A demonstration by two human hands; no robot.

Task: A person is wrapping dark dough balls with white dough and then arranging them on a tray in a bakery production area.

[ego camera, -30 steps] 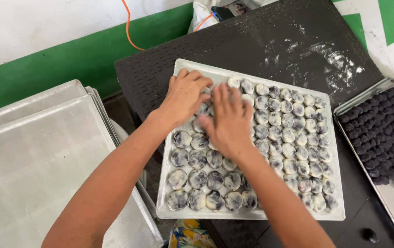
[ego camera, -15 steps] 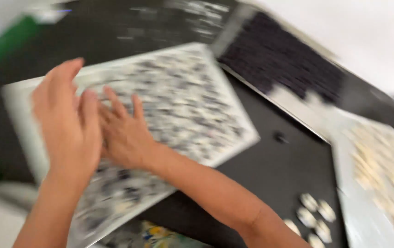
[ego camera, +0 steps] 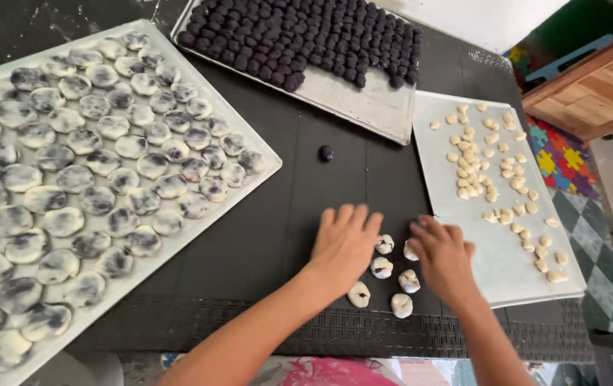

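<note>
My left hand [ego camera: 344, 245] lies flat on the black mat, fingers spread, just left of a small cluster of white filled dough pieces [ego camera: 381, 267]. My right hand [ego camera: 443, 258] hovers at the cluster's right side, fingers curled toward a piece; whether it grips one I cannot tell. A single dark ball [ego camera: 326, 152] sits alone on the mat above the hands. At the left stands a large tray [ego camera: 266, 174] full of flattened white-and-dark dough rounds.
A metal tray [ego camera: 374, 107] at the back holds several rows of dark balls. At the right a pale tray [ego camera: 510, 264] carries small cream dough lumps. A black textured mat [ego camera: 263, 243] covers the table; beyond the right edge lie a checkered floor, puzzle mat and wooden furniture.
The view swung from the filled tray to the right. Both hands left that tray and came down by the loose dough pieces near the mat's front edge.
</note>
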